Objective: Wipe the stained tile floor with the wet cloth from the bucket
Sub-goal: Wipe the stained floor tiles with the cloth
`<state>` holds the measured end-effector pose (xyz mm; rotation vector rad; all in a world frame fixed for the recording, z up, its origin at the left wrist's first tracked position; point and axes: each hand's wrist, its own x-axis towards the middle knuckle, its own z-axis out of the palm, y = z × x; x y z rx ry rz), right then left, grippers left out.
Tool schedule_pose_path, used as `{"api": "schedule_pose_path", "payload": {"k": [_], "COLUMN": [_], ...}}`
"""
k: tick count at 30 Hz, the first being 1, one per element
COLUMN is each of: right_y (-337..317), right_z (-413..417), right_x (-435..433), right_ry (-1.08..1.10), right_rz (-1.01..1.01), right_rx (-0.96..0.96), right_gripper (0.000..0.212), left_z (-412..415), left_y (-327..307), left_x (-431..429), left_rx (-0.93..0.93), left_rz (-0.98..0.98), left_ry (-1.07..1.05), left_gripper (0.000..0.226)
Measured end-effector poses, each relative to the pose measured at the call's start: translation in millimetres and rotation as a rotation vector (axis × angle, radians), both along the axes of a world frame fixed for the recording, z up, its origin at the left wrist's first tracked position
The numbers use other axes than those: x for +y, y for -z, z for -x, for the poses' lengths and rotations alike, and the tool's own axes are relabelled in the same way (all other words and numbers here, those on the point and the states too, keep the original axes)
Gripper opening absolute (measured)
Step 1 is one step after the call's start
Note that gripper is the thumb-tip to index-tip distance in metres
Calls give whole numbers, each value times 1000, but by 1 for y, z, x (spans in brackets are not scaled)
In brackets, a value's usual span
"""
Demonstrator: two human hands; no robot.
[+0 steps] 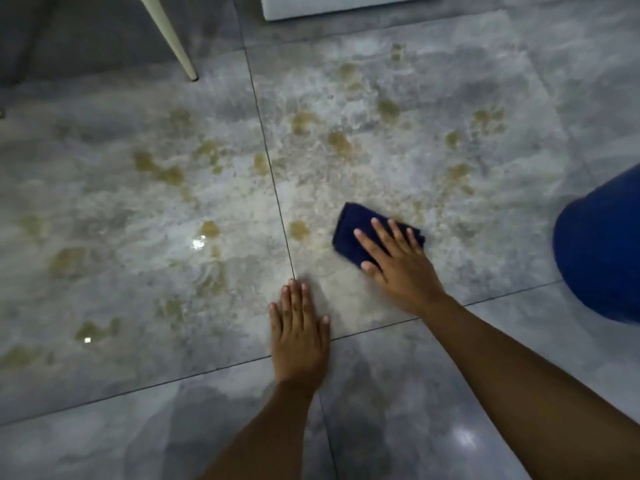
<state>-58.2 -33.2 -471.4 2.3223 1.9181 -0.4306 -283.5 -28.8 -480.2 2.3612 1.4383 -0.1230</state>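
A folded dark blue cloth (353,225) lies on the grey tile floor (145,258), just right of a grout line. My right hand (398,265) presses flat on top of it, fingers spread across the cloth. My left hand (299,332) rests palm down on the bare tile, close to the near left of the cloth, holding nothing. Yellow-brown stains (341,142) and a whitish smear spread over the tiles ahead and to the left. The blue bucket (602,244) stands at the right edge, partly out of frame.
A cream chair leg (173,39) stands on the floor at the upper left. A white piece of furniture (332,5) sits at the top centre. Wet spots glint on the left tiles (198,242).
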Motion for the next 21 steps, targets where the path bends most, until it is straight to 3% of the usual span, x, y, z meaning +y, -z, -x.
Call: {"api": "schedule_pose_path", "payload": {"k": [3, 6, 12, 16, 21], "right_y": [16, 21, 17, 11, 20], "right_z": [7, 28, 61, 27, 32], "right_x": [-40, -77, 4, 33, 5], "right_ry": [147, 20, -171, -90, -468], "right_rz": [-30, -67, -109, -161, -157], "right_rx": [-24, -29, 18, -34, 39], "right_gripper": [54, 55, 53, 55, 54], "left_z": [13, 24, 23, 13, 23], "left_y": [6, 8, 15, 17, 18], "left_x": [-4, 4, 14, 6, -1], "left_rx": [18, 33, 23, -2, 10], "left_rz": [-6, -43, -91, -63, -73], "left_ry": [-48, -50, -80, -76, -73], "left_gripper": [64, 63, 62, 62, 62]}}
